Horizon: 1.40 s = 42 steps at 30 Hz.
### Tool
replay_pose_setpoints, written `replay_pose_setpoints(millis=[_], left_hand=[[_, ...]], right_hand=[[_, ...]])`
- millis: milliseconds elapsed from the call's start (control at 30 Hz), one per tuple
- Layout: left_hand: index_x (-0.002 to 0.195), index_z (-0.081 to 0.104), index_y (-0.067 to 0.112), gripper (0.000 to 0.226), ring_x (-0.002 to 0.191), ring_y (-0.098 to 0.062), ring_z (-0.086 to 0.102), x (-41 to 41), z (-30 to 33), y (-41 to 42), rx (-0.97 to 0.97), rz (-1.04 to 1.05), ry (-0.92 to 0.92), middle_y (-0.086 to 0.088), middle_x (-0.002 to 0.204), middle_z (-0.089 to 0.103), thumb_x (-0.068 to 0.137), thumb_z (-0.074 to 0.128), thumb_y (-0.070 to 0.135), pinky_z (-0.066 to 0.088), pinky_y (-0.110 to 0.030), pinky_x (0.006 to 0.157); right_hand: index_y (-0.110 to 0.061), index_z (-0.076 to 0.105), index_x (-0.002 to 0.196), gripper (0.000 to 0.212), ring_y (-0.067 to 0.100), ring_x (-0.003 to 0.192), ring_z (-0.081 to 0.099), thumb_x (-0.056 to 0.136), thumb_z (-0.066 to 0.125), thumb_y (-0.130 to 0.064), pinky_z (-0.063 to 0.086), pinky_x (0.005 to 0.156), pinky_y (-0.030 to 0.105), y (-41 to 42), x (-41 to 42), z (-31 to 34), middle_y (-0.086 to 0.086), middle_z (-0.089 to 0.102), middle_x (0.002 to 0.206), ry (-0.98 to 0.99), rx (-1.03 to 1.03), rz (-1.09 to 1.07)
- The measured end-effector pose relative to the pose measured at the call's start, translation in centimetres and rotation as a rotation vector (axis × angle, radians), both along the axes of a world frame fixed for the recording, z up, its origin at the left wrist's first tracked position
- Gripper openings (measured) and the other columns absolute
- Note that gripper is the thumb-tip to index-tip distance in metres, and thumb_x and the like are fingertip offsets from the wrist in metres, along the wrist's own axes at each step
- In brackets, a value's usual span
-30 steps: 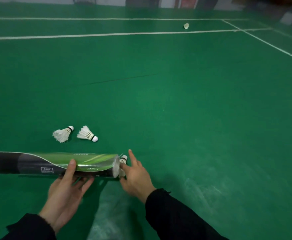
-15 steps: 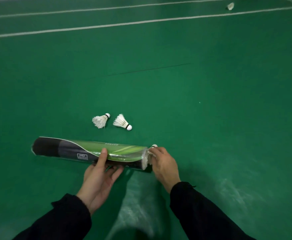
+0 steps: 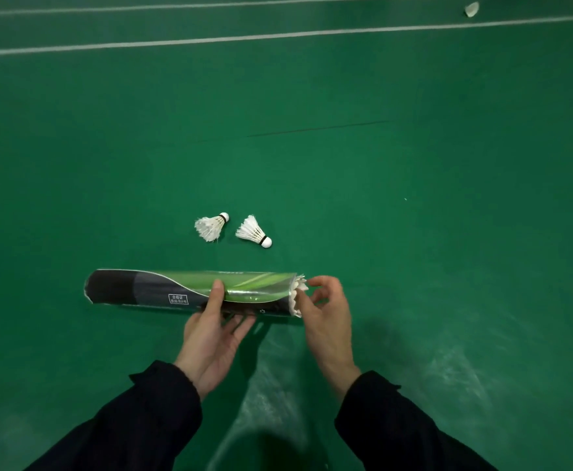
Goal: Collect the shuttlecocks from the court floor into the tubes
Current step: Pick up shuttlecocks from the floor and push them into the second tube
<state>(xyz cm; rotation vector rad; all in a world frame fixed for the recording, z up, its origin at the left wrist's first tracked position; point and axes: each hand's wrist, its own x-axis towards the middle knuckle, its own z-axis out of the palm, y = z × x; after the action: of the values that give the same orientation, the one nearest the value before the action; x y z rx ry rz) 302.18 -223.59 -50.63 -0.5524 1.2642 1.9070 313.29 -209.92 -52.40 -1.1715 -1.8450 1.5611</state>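
The green court floor (image 3: 414, 198) fills your view, its white lines (image 3: 278, 35) running across the far edge. Against it you hold the tube (image 3: 190, 288) level above the floor, long axis running left to right across your body, closed dark end to your left, open mouth to your right.

What has changed over the last second: the shuttlecock that your right hand was steering at the mouth, cork still showing, has gone in. Now only the feather tips of that inserted shuttlecock (image 3: 298, 294) stick out past the rim, so its cork points left, down the tube toward the closed end. I judge this one as good as collected; it may want one more push to sit fully inside.

Your left hand (image 3: 213, 334) grasps the tube from below near its middle, thumb laid over the top and fingers curled under. Your right hand (image 3: 325, 314) sits at the open mouth with fingers loosely curled just off the feathers; the thumb seems to touch them, but I cannot tell whether it is pinching or has let go.

Two loose shuttlecocks lie on the floor just beyond the tube, near each other but apart. The left shuttlecock (image 3: 211, 226) points its cork up and right; the right shuttlecock (image 3: 253, 231) points its cork down and right. A far shuttlecock (image 3: 471, 9) lies well away by the lines.
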Motion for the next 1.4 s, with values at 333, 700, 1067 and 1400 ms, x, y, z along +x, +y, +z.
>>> replay_pose_setpoints(millis=[333, 700, 1067, 1400], left_hand=[[0.140, 0.057, 0.002, 0.052, 0.115, -0.029, 0.074, -1.0, 1.8, -0.7, 0.084, -0.019, 0.057, -0.016, 0.128, 0.075, 0.102, 0.062, 0.037, 0.065, -0.037, 0.086], [0.141, 0.054, 0.004, 0.061, 0.116, -0.031, 0.073, -5.8, 3.5, -6.3, 0.209, 0.041, 0.023, -0.017, 0.133, 0.072, 0.094, 0.067, 0.041, 0.059, -0.046, 0.100], [0.139, 0.056, 0.003, 0.044, 0.120, -0.029, 0.072, -9.0, 2.3, -5.5, 0.151, 0.095, 0.027, -0.014, 0.128, 0.074, 0.104, 0.059, 0.030, 0.064, -0.039, 0.089], [0.138, 0.056, 0.002, 0.048, 0.120, -0.029, 0.071, -12.1, -0.1, -4.7, 0.026, 0.192, 0.038, -0.016, 0.131, 0.072, 0.102, 0.060, 0.034, 0.064, -0.037, 0.090]], right_hand=[[-0.037, 0.070, 0.094, 0.024, 0.009, 0.045, 0.047, 0.102, 0.048, -0.033, 0.041, 0.047, 0.026, -2.6, 0.3, 4.7, -0.003, 0.052, 0.057, 0.070, -0.112, 0.463], [-0.019, 0.073, 0.108, 0.025, 0.002, 0.049, 0.051, 0.085, 0.079, -0.011, 0.045, 0.049, 0.023, -6.6, -5.9, 8.8, -0.002, 0.076, 0.085, -0.016, 0.033, 0.430], [-0.020, 0.072, 0.101, 0.009, 0.011, 0.039, 0.050, 0.099, 0.064, -0.018, 0.042, 0.047, 0.022, -5.5, -9.9, 5.5, -0.004, 0.055, 0.044, -0.131, -0.096, 0.598], [-0.029, 0.065, 0.124, 0.028, -0.002, 0.057, 0.049, 0.097, 0.060, -0.023, 0.049, 0.072, 0.029, 3.2, -16.0, -2.4, -0.009, 0.070, 0.119, -0.155, 0.394, 0.443]])
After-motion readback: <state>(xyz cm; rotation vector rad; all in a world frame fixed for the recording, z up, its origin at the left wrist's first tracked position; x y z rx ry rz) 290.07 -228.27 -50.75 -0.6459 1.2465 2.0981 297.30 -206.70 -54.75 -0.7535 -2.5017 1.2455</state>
